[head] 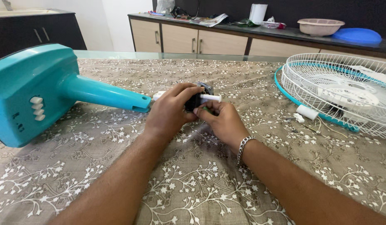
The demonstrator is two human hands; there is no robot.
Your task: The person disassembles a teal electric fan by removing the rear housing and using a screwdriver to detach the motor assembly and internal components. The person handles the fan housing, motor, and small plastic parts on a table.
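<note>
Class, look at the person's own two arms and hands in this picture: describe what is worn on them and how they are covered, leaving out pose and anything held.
Both forearms are bare, with no sleeves in view and no gloves. The left hand shows no ring or watch. At the wrist of the right hand sits a silver-coloured chain-link bracelet. No rings show on the visible fingers; no marks or bandages can be seen.

Two hands, left hand and right hand, hold a small dark fan motor beside a teal fan base.
</note>
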